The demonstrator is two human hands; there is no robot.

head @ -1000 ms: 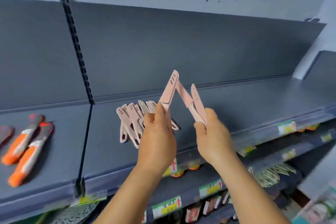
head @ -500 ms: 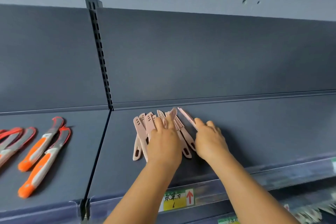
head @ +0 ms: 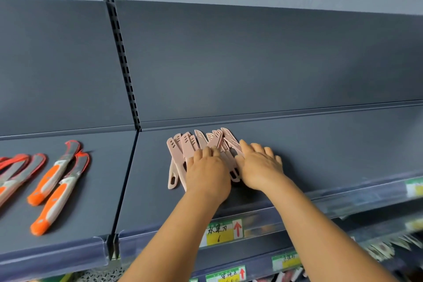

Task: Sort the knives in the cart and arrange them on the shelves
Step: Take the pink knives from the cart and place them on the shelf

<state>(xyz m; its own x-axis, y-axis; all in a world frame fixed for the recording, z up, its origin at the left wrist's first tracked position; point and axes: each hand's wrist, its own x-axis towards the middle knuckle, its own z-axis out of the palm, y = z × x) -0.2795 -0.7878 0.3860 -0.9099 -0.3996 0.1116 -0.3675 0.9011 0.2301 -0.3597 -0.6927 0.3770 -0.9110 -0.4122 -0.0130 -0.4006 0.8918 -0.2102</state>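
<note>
Pink sheathed knives [head: 183, 146] fanned near shelf [head: 320, 144] back edge, overlapping. Left hand [head: 207, 173] and right hand [head: 258, 167] flat on them, fingers straight, gripping nothing. Risk: uneven push scattering loose pile toward front lip.

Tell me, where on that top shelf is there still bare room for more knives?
Most room lies right of the right hand, out along the shelf. A narrower strip runs between the pink knives and the upright divider. It is crowded under both hands, and among the orange knives further left.
</note>
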